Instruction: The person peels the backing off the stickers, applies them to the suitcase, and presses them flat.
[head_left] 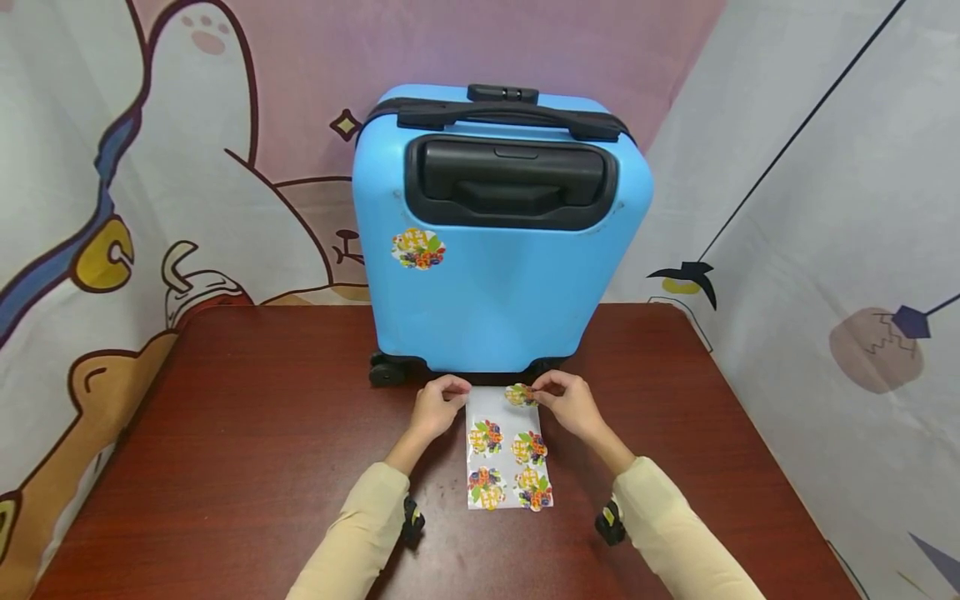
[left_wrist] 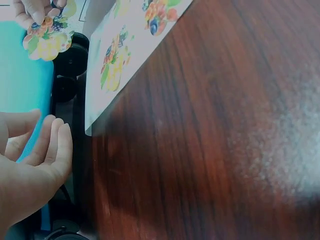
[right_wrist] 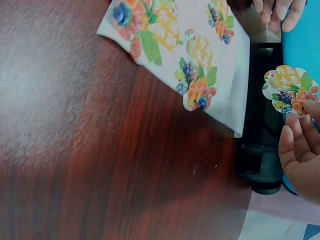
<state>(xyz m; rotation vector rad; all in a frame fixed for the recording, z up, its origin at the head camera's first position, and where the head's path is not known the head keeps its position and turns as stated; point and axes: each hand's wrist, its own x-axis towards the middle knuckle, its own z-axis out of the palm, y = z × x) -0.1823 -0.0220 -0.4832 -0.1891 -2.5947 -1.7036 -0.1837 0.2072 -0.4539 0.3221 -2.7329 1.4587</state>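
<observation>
My right hand [head_left: 570,404] pinches a scalloped fruit sticker [right_wrist: 287,90] by its edge, between thumb and fingertips. In the head view the sticker overlaps the far end of a white sticker sheet [head_left: 489,406] lying on the table. Several printed fruit stickers [head_left: 529,447] are still on that sheet. On the opposite side, my left hand [head_left: 438,406] is near the sheet's far left corner. Its fingers are loosely bent with nothing between them, and the left wrist view shows a gap to the paper. A blue suitcase [head_left: 480,292] stands upright just beyond both hands.
A similar fruit sticker [head_left: 418,248] is on the suitcase's upper left front. The suitcase has a black recessed handle [head_left: 513,179] and black wheels [head_left: 387,372] on the brown table [head_left: 262,467]. A cartoon-printed cloth [head_left: 787,208] hangs behind and at the sides.
</observation>
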